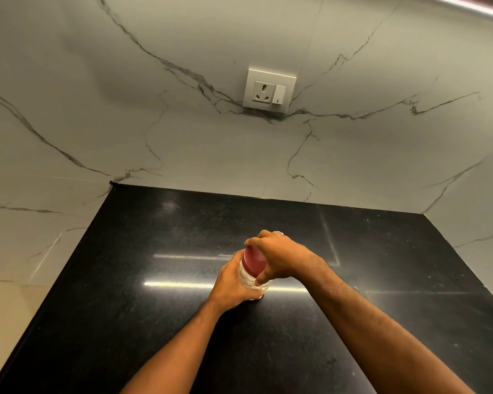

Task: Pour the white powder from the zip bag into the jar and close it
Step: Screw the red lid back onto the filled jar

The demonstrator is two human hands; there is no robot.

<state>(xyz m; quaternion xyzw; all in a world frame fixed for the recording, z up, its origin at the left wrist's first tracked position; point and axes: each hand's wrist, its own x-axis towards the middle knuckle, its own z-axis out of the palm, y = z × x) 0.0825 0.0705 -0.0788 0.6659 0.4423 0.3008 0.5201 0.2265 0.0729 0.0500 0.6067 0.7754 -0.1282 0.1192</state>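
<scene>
A clear, textured jar (251, 281) with white contents stands on the black countertop (160, 280) near its middle. A red lid (254, 261) sits on top of the jar. My left hand (234, 282) wraps around the jar's body from the left. My right hand (279, 255) comes from the right and grips the red lid, fingers curled over its far edge and thumb on the near side. No zip bag is in view.
A marble wall rises behind the counter, with a white socket and switch plate (269, 91) above the jar. The counter's left edge drops to a beige floor (6, 314). The marble wall also borders the counter on the right.
</scene>
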